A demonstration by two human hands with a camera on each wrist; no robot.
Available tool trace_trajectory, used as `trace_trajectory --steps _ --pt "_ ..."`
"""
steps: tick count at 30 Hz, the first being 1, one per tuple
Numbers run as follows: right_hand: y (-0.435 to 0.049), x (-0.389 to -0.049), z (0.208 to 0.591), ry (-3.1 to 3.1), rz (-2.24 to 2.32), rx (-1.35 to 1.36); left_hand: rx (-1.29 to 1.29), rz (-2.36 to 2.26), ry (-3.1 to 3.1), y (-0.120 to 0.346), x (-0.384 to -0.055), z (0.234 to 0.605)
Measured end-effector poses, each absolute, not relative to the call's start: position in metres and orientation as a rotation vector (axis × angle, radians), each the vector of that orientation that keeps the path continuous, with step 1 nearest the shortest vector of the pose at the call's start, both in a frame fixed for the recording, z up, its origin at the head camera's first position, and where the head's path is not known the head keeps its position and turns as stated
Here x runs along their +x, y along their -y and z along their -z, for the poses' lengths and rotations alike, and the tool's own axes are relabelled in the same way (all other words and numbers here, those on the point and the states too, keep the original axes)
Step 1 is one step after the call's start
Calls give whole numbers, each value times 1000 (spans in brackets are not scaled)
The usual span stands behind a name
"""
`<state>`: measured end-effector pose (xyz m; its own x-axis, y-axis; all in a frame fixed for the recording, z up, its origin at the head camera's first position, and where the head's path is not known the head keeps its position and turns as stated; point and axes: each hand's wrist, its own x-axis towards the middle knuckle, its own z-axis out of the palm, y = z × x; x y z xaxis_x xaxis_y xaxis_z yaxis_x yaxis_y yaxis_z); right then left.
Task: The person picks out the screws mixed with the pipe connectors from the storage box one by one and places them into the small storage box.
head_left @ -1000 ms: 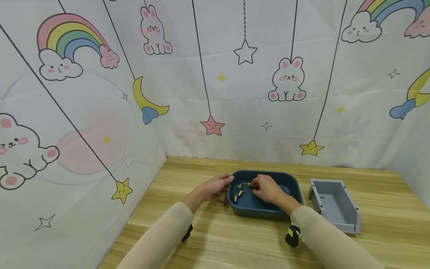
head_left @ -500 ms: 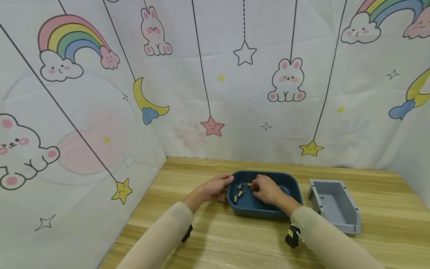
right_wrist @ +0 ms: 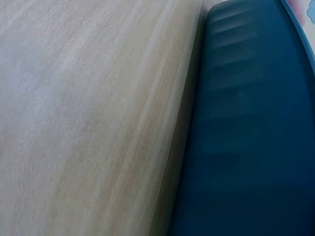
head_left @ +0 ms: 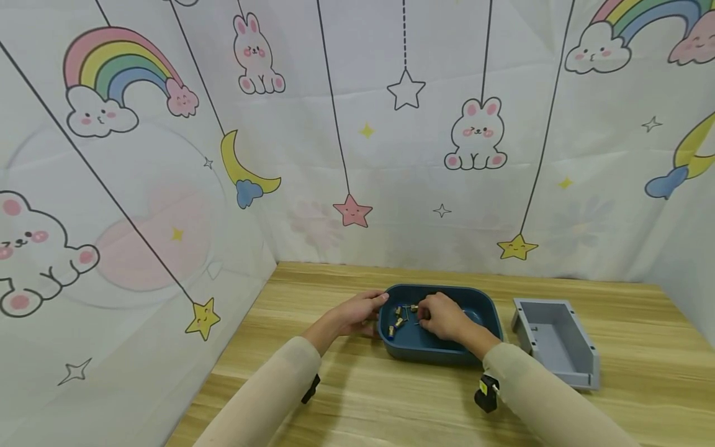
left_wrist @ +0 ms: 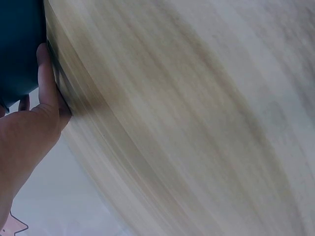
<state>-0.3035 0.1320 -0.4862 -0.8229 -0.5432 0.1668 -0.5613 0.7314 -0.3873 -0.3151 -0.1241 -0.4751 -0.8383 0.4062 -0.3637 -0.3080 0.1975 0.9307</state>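
Note:
A dark blue bin [head_left: 441, 357] stands on the table. My left hand [head_left: 360, 312] grips its left end, thumb at the rim and fingers along the outer wall; the left wrist view shows that hand [left_wrist: 29, 123] against the bin's side. Several small brass fittings [head_left: 399, 322] and a thin screw [head_left: 406, 313] lie in its left half. My right hand [head_left: 441, 315] reaches into the bin, fingers bent down beside them. A thin metal tip [head_left: 416, 323] pokes out by its fingertips; I cannot tell what the hand holds. The right wrist view shows only the bin's outer wall [right_wrist: 251, 128].
A grey plastic bin [head_left: 558, 338] stands just right of the blue one, with a small piece [head_left: 534, 327] inside. The wooden table [head_left: 380, 403] meets a white cartoon-print curtain [head_left: 413, 242] at the back and left.
My right fingers have shifted slightly within the blue bin, and the thin metal pieces by their tips sit differently. The left hand and both bins stay put.

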Motion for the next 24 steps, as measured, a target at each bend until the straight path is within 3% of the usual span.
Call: trace_trajectory --steps 24 --pt "-142 -310 482 2821 -767 1098 91 -1699 -1930 123 -316 477"
